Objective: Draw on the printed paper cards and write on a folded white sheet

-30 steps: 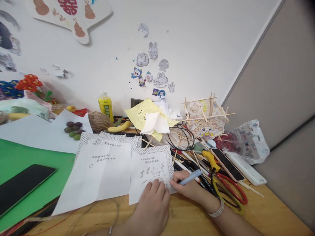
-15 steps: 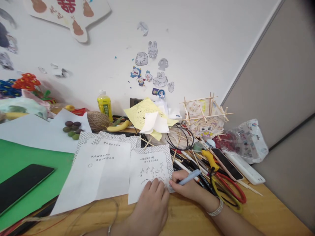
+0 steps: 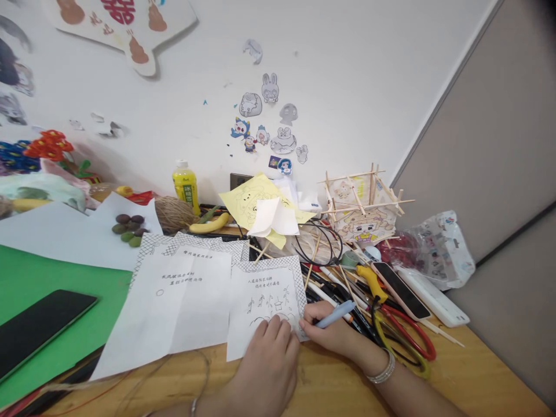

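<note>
A light blue pen (image 3: pixel 336 313) is gripped in my right hand (image 3: pixel 325 331), its lower end at the right edge of a white sheet (image 3: pixel 241 333). That sheet carries handwritten lines, drawn hanging plants and a cross-hatched border. My left hand (image 3: pixel 270 365) lies flat over the sheet's lower right part, fingers stretched forward and holding nothing. To its left is a larger white sheet (image 3: pixel 191 315) with a crease, handwriting, a small circle and the same hatched border. The pen's tip is hidden by my right fingers.
Markers and sticks, red-and-yellow-handled scissors (image 3: pixel 410 336) and a phone (image 3: pixel 400 289) crowd the right. A stick frame (image 3: pixel 365 202) stands behind. A black tablet or phone (image 3: pixel 41 324) lies on green sheet (image 3: pixel 99 315) at left. A yellow-green bottle (image 3: pixel 186 188) stands by the wall.
</note>
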Action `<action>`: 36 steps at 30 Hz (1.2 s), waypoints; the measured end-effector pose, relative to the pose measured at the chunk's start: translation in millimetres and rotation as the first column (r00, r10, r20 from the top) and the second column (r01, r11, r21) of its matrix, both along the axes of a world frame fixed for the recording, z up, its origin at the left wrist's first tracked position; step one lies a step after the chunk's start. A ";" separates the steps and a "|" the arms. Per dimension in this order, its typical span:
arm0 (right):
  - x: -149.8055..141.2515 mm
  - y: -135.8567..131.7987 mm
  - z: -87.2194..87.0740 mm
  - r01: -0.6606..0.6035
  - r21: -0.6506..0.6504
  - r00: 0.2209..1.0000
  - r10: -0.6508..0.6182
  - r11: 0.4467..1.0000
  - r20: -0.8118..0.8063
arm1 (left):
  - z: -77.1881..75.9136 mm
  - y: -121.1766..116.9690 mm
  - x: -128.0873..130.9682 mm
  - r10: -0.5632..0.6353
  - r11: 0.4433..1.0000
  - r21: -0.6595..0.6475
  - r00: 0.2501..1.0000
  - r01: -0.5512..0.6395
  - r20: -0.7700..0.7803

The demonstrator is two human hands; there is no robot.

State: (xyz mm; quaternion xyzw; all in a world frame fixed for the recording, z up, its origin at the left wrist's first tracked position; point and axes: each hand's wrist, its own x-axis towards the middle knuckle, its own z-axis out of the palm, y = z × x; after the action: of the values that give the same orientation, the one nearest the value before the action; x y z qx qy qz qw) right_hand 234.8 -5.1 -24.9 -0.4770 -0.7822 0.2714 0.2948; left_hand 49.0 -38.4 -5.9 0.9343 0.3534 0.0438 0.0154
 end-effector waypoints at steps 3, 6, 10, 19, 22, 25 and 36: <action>0.8 0.4 -1.9 0.001 0.001 1.000 -0.001 1.000 0.012 | -0.5 -0.4 0.1 0.002 1.000 -0.001 1.000 -0.002 -0.006; 1.4 1.1 -3.8 0.003 0.014 1.000 -0.003 1.000 0.027 | -0.4 -0.2 0.2 -0.003 1.000 0.001 1.000 0.003 -0.015; 1.1 1.1 -3.3 0.001 0.020 1.000 -0.001 1.000 0.021 | 1.2 0.2 0.5 -0.003 1.000 -0.007 1.000 0.003 -0.031; 0.2 0.1 -0.7 0.000 0.010 1.000 0.000 1.000 -0.006 | 2.7 0.3 0.3 0.004 1.000 0.001 1.000 -0.004 -0.029; -0.2 -0.1 -0.3 0.001 0.007 1.000 -0.001 1.000 -0.012 | 3.1 0.2 -0.2 -0.005 1.000 0.000 0.999 0.005 -0.034; -0.6 -0.4 0.1 -0.001 0.000 1.000 0.001 1.000 -0.016 | 2.0 0.1 -0.6 -0.011 1.000 0.002 1.000 0.011 -0.026; 0.5 0.7 -2.4 0.056 -0.007 0.998 -0.056 0.998 0.002 | 0.0 -0.1 -0.4 -0.006 1.000 -0.001 1.000 0.006 -0.024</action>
State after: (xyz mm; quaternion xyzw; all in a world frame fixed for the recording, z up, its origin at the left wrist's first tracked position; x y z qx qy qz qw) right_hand 235.4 -4.5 -27.3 -0.4999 -0.7679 0.2654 0.2999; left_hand 48.6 -38.5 -5.8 0.9359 0.3506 0.0322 0.0118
